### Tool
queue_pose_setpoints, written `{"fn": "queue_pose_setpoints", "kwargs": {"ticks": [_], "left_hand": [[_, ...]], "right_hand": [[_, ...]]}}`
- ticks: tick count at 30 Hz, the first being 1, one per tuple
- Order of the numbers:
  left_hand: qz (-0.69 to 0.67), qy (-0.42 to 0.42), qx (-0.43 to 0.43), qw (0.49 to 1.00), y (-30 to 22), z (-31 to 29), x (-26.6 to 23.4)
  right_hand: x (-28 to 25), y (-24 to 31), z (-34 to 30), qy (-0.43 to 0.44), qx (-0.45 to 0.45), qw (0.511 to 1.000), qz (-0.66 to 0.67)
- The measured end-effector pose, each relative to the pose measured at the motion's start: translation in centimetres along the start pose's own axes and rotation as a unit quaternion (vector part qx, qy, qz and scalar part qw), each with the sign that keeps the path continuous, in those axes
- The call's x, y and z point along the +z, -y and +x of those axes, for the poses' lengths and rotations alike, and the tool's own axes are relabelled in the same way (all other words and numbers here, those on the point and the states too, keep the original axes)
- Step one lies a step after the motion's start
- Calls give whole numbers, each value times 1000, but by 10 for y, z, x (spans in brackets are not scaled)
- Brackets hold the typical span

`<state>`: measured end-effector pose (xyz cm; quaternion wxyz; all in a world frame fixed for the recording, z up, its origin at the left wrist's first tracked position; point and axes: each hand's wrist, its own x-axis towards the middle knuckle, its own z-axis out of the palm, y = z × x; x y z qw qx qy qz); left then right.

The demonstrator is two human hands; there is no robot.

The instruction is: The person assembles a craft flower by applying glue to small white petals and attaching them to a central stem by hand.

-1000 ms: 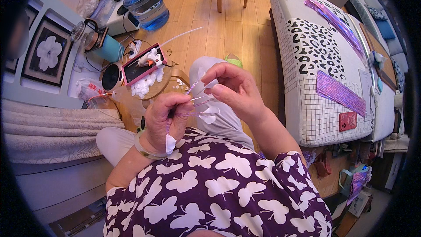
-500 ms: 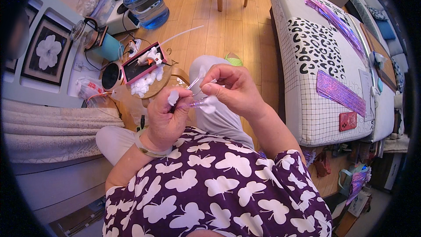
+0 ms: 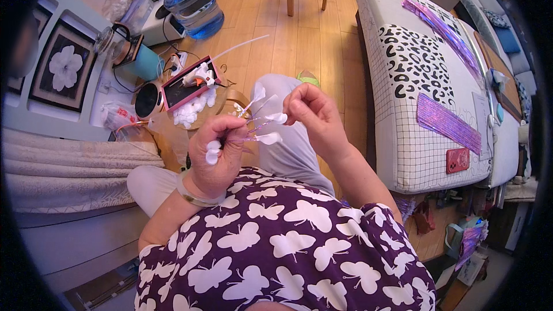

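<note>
My left hand (image 3: pixel 219 141) is closed around several thin wire stems, some with a purple glint. White artificial petals (image 3: pixel 268 138) fan out from them to the right. Below its knuckles another white petal piece (image 3: pixel 212 152) sticks out at the left. My right hand (image 3: pixel 317 118) is just right of the fan, with thumb and fingers pinched at the edge of one white petal (image 3: pixel 276 118); the exact contact is partly hidden by the fingers.
Left of my knees, a round wooden stool carries a pink-edged box (image 3: pixel 187 83) with a white glue gun (image 3: pixel 200 75), beside loose white petals (image 3: pixel 193 109). A water bottle (image 3: pixel 196 11) stands behind. At right, a covered table (image 3: pixel 412 167) holds purple shiny strips (image 3: pixel 448 122) and a red phone (image 3: pixel 457 160).
My right hand has drawn back to the right from the stems. The petals in my left hand now spread wider, and the petal piece below its knuckles has shifted down and left.
</note>
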<state>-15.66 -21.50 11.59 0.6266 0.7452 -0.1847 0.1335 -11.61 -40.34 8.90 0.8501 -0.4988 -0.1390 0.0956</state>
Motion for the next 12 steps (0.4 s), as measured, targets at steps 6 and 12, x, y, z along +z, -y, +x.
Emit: {"fn": "queue_pose_setpoints", "kwargs": {"ticks": [6,12], "left_hand": [[-73,-19,-94,993,-8,3,4],[-178,18,-193,965,-3,13,-5]], "right_hand": [[14,-10,-5,106,52,993,3],[25,-38,-6,220,55,963,-145]]}}
